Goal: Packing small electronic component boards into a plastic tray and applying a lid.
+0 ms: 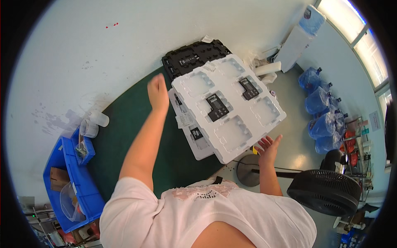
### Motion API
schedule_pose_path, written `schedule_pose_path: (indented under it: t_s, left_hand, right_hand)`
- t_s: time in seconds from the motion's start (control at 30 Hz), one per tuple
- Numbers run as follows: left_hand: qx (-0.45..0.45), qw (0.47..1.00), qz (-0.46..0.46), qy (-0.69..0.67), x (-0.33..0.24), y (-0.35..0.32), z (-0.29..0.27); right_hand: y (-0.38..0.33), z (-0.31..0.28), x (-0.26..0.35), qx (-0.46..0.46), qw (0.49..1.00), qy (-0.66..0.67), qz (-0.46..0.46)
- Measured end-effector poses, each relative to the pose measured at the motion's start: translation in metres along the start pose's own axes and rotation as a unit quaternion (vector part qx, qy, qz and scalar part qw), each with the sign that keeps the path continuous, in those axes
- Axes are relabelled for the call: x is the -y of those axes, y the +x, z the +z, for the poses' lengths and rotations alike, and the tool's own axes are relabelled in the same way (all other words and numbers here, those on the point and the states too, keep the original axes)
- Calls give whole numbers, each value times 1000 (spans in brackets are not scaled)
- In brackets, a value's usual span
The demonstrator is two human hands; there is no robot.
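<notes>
A white moulded tray (228,106) with two black parts in its pockets lies tilted atop a stack on the green mat (124,132), overhanging the table edge, where the right hand (269,148) props its near corner with fingers spread, while the left hand (158,92) hovers open-palmed beside its far-left edge, gripping nothing.

A dark green bench (124,136) carries stacked white moulded trays (194,140) and a black tray (188,58) beyond the left hand (158,93); blue bins (78,177) sit left.
</notes>
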State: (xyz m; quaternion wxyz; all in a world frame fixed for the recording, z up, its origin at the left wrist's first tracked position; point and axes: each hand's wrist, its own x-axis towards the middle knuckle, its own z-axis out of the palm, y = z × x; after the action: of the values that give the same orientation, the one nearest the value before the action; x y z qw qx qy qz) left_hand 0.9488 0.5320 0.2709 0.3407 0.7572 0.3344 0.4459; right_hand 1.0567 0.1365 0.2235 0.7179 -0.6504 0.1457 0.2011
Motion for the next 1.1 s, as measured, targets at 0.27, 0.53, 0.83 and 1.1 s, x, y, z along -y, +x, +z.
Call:
schedule_pose_path:
  t_s: [0.27, 0.53, 0.83, 1.1]
  left_hand:
    - [98, 747, -434, -494, -14, -119, 15]
    - [26, 744, -447, -495, -23, -147, 57]
    - [44, 783, -408, -467, 7, -130, 97]
    - [118, 738, -388, -539, -7, -122, 76]
  right_hand:
    - [96, 31, -12, 21, 957, 213, -198]
    - [120, 27, -9, -50, 960, 125, -246]
    - [144, 11, -11, -137, 939, -24, -314]
    - [152, -7, -18, -152, 901, -158, -373]
